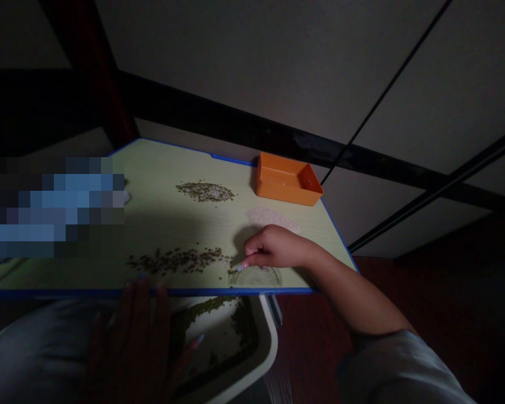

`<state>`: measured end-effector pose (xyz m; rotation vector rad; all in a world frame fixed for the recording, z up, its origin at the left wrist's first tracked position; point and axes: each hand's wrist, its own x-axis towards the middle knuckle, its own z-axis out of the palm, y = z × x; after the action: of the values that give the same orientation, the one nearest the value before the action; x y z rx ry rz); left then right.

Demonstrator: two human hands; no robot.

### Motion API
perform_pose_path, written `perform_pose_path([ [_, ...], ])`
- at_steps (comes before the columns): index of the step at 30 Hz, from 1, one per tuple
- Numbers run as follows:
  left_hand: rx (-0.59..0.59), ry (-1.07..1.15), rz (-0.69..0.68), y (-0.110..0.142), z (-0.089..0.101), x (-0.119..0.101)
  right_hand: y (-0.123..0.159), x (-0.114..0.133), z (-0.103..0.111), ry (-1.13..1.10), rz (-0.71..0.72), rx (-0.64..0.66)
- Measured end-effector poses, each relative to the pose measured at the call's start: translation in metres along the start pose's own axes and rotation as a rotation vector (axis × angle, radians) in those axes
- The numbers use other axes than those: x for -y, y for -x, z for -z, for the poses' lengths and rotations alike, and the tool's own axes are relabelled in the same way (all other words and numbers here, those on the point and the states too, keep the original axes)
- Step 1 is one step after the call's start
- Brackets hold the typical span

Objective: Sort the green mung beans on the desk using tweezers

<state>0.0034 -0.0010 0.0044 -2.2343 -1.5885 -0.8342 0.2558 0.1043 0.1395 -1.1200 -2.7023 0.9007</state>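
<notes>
My right hand (269,247) is closed in a pinch just above the table, over a protractor-like pattern (256,276). Whatever its fingertips hold is too small to make out. To their left, a loose strip of small dark greenish-brown grains (179,261) runs along the near side. My left hand (137,331) lies in shadow at the near edge, fingers stretched and apart, partly over a white bin (270,336) with green bits inside. A pile of pale grains (273,217) sits beyond my right hand. Farther left is a heap of mixed green and pale grains (206,192).
An orange open box (290,185) stands at the table's far right corner. The pale yellow table (164,163) has a blue rim. Pale panels (278,67) rise behind it. A pixelated patch covers the left side. Dark reddish floor (315,342) shows below right.
</notes>
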Motion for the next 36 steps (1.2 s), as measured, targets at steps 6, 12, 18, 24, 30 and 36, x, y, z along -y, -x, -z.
perform_pose_path([
  [6,0.012,-0.014,-0.021,-0.0005,-0.0003,0.0012,0.0002,-0.0025,-0.0001,-0.019,-0.014,0.023],
  [12,0.001,-0.026,-0.032,0.0023,-0.0024,0.0036,-0.0027,-0.0035,-0.0043,0.025,0.017,-0.032],
  [18,-0.001,-0.017,-0.022,0.0014,0.0001,0.0024,-0.0022,-0.0037,-0.0049,-0.055,0.03,-0.021],
  [24,0.012,-0.012,-0.008,-0.0007,-0.0001,-0.0005,-0.0024,-0.0007,-0.0054,0.015,0.022,-0.032],
  [30,0.019,-0.023,-0.007,-0.0003,0.0011,-0.0014,-0.0021,-0.0034,-0.0053,0.143,-0.032,-0.127],
  [36,0.008,-0.032,-0.014,0.0018,0.0008,-0.0006,-0.0046,-0.0059,-0.0084,0.143,-0.083,-0.177],
])
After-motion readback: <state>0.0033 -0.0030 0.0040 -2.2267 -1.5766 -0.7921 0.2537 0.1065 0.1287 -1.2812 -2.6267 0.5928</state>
